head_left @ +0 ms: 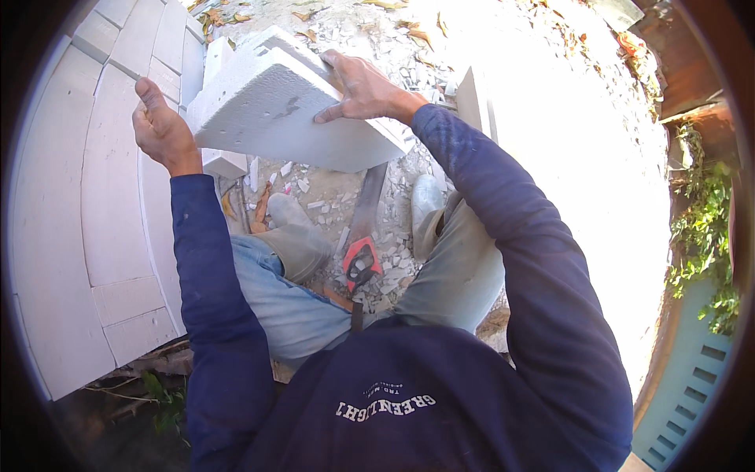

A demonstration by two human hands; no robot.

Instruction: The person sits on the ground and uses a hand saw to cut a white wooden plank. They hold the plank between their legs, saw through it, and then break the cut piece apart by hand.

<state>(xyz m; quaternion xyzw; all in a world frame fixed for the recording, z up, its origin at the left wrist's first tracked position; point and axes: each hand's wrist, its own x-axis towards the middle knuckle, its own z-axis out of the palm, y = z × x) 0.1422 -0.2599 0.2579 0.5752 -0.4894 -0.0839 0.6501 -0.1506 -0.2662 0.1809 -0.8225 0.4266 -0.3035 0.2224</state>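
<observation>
A thick white block [275, 114], like aerated concrete, is tilted up in front of me. Its face has small pits and a grey scuff. My right hand [362, 88] is closed over the upper edge, thumb on the face and fingers on the far side. My left hand [163, 132] is at the block's left end, thumb up and the other fingers curled in. What those fingers hold, if anything, is hidden. Below the block, a handsaw [362, 263] with a red and black handle lies between my legs, part of its blade behind the block.
A wall of white blocks [118, 173] rises along my left. Another block [476, 102] stands beyond my right forearm. White chips and dry leaves litter the ground around my feet [427, 198]. Far right are green plants [712, 236] and a teal slotted wall [684, 401].
</observation>
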